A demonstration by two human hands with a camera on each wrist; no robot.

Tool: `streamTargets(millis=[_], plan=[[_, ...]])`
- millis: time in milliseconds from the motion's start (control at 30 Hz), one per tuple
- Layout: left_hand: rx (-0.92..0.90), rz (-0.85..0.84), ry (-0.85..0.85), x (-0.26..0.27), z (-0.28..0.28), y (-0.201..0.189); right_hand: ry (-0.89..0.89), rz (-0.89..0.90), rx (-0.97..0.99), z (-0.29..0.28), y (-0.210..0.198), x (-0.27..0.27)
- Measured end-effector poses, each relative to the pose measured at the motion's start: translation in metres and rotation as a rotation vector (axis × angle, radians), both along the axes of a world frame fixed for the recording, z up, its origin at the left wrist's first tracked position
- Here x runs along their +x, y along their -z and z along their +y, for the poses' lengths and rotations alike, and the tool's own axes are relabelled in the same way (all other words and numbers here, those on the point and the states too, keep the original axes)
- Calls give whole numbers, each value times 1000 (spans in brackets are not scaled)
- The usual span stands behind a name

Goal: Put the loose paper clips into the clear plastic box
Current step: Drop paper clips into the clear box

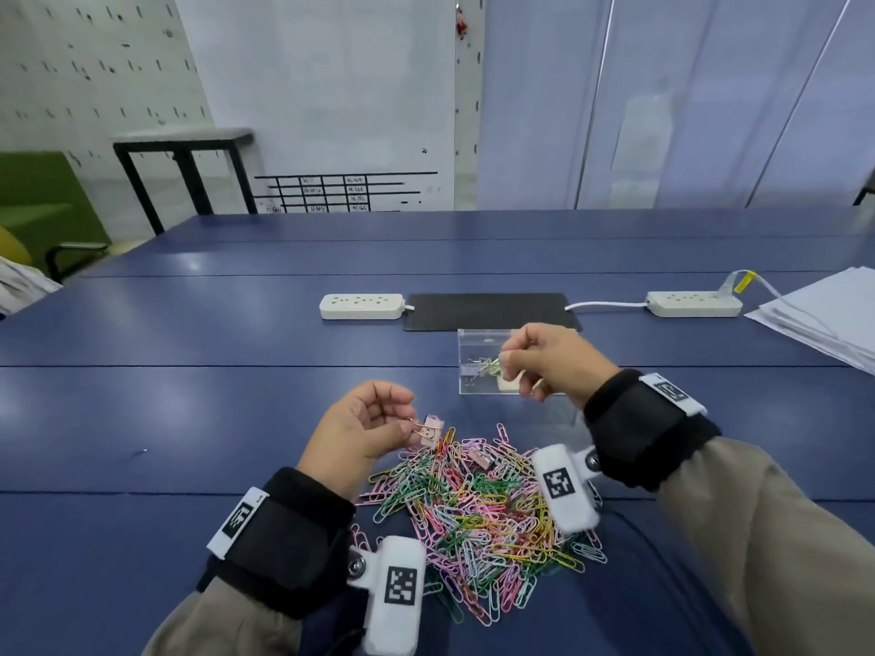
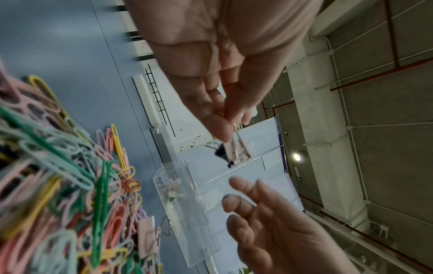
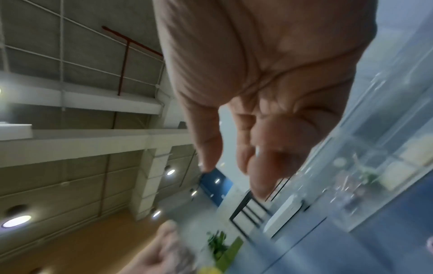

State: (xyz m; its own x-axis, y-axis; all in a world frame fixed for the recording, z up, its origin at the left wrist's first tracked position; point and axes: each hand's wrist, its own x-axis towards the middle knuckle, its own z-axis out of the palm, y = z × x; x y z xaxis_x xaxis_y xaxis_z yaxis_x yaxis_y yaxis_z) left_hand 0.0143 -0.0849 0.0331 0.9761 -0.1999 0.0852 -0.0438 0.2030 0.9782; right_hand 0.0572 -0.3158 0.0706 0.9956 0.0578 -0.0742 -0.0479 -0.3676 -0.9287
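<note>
Pink metal shows between the fingers [image 1: 402, 421] of the left hand [image 1: 360, 430], which pinch the wire handle of a small pink binder clip [image 1: 430, 430] and hold it just above the counter [image 1: 189, 333], at the 11 o'clock edge of the paper clip heap. The left wrist view confirms the pinch: thumb and forefinger closed on the clip's wire [image 2: 236, 148].

The right hand [image 1: 551, 359] hovers over the clear plastic box [image 1: 473, 343], its fingers loosely curled. Whether they hold anything cannot be told; the right wrist view is too blurred to settle it.

The box stands upright on the counter at 12 o'clock from the heap, just apart from it, with several binder clips [image 1: 485, 366] lying at its bottom.

The loose paper clips [image 1: 478, 508], in pink, green, yellow, white and pale blue, lie spread in one tangled heap on the dark blue counter between the two wrists. Another pink binder clip [image 1: 480, 459] rests on the heap near its far edge.

Beyond the box lie a black mat [image 1: 487, 310] and two white power strips, one at 11 o'clock [image 1: 362, 306] and one at 1 o'clock [image 1: 693, 303]. A stack of white paper [image 1: 828, 314] sits at 2 o'clock.
</note>
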Motion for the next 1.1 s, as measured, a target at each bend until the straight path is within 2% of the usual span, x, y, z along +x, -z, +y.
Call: streamTargets(millis=[167, 233, 367, 433, 567, 700, 800, 933, 1000, 1100], plan=[[27, 16, 36, -4, -12, -1, -439, 181, -61, 27, -4, -56], [24, 22, 53, -6, -16, -2, -488, 140, -52, 39, 2, -65], [36, 3, 62, -10, -19, -4, -353, 19, 38, 46, 10, -60], [75, -9, 74, -11, -16, -2, -302, -20, 17, 44, 10, -57], [183, 4, 111, -7, -7, 3, -328, -8, -228, 34, 9, -56], [137, 80, 108, -3, 2, 7, -264, -25, -395, 25, 2, -40], [118, 110, 102, -3, 3, 9, -135, -35, -322, 19, -5, -6], [119, 134, 117, -3, 2, 12, 11, 87, -130, 15, -9, 35], [107, 146, 117, -3, 2, 13, 50, 140, -39, 16, -3, 39], [101, 154, 106, -1, 4, 14, 115, 110, 19, 14, 7, 33]])
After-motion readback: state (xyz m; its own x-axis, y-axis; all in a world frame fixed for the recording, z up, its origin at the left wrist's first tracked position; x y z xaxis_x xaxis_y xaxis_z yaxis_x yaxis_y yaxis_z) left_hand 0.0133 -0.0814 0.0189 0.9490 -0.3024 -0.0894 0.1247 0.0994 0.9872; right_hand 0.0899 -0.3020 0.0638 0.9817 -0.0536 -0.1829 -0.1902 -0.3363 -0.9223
